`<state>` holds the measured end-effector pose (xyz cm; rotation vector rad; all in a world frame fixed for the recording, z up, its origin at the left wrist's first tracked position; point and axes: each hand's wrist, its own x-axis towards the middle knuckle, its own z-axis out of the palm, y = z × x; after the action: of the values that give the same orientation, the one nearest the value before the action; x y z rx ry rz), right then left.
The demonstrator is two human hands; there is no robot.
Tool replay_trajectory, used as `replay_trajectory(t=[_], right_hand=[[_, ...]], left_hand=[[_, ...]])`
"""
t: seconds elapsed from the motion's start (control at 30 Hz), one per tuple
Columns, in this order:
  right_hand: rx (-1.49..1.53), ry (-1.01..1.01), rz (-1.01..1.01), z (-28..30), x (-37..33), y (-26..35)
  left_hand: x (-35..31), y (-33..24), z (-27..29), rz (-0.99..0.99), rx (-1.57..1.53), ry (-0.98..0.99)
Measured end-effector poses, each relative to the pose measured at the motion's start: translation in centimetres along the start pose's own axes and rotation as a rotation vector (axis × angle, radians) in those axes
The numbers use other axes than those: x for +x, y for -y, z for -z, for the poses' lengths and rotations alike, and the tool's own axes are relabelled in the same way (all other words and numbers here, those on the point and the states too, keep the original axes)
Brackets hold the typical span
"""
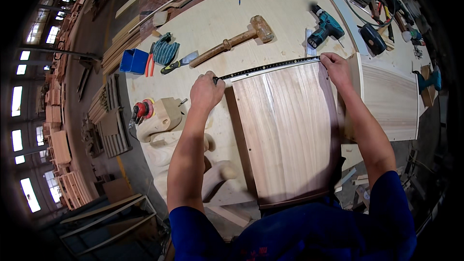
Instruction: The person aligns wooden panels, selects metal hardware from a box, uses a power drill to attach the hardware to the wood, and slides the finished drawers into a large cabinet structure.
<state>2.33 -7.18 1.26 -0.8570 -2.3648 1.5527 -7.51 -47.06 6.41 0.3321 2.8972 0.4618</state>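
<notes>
A black tape measure [268,67] is stretched across the far edge of a pale wooden box [290,130], which stands at the near side of the workbench. My left hand [207,91] is closed around the tape's dark body, mostly hidden in the fingers, just beyond the box's far left corner. At the far right corner, my right hand [337,70] pinches the other end of the tape between thumb and fingers. A second wooden box [389,99] lies to the right, close to my right forearm.
Beyond the tape lie a wooden mallet [232,42], a putty knife [180,62], a striped glove [165,50], a blue container [134,61] and a teal cordless drill [326,28]. A red sander [143,110] and curved wooden pieces [162,118] rest left of my left forearm.
</notes>
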Motion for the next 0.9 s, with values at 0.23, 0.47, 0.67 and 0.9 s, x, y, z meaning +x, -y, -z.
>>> replay_trajectory(t=[0.23,0.47,0.67,0.9], right_hand=[[0.041,-0.013,0.031,0.4,0.1,0.0],[0.094,0.094,0.306,-1.9,-5.9,4.0],[-0.207,0.129,0.622,-1.4,-13.5,4.1],[-0.661,0.123,0.402,2.1,-21.7,-0.6]], left_hand=[[-0.3,-0.7,-0.1,-0.029,-0.111,-0.002],[-3.8,-3.2,1.0,0.003,-0.374,0.096],[-2.5,0.6,-1.5,0.153,-0.516,-0.032],[2.7,10.8,-6.0,0.473,-0.723,0.095]])
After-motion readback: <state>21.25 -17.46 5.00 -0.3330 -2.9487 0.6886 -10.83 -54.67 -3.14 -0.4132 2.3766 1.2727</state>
